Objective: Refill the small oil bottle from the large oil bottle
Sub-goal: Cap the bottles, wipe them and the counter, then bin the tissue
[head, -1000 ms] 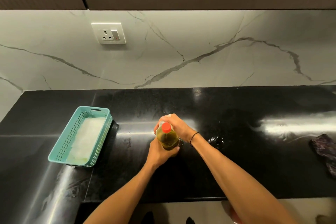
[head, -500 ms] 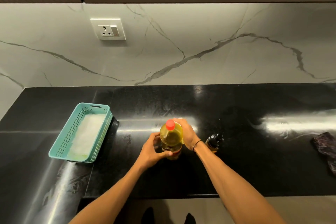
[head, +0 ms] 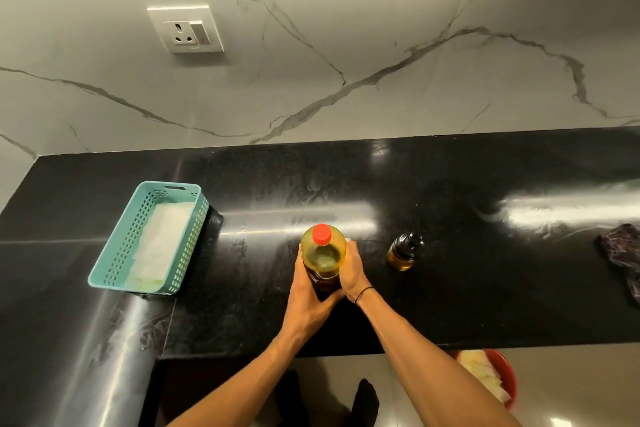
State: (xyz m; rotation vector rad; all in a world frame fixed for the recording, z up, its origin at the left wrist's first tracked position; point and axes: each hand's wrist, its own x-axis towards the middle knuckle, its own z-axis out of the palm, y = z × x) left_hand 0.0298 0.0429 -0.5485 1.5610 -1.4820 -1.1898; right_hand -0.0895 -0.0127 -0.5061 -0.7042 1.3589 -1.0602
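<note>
The large oil bottle (head: 322,254), yellow oil under a red cap, stands upright on the black counter (head: 450,288) near its middle. My left hand (head: 306,302) wraps round its lower left side and my right hand (head: 351,270) grips its right side. The small oil bottle (head: 403,251), amber with a dark cap on, stands upright a short way to the right, touched by neither hand.
A teal plastic basket (head: 121,253) lined with white paper sits at the left. A dark cloth (head: 623,250) lies at the right edge. A wall socket (head: 187,28) is on the marble backsplash. A red bowl (head: 507,381) sits on the floor below the counter edge.
My right hand has come down from the bottle's cap to its side. The small bottle, hidden behind my wrist before, now shows to the right. The camera has tilted down.
</note>
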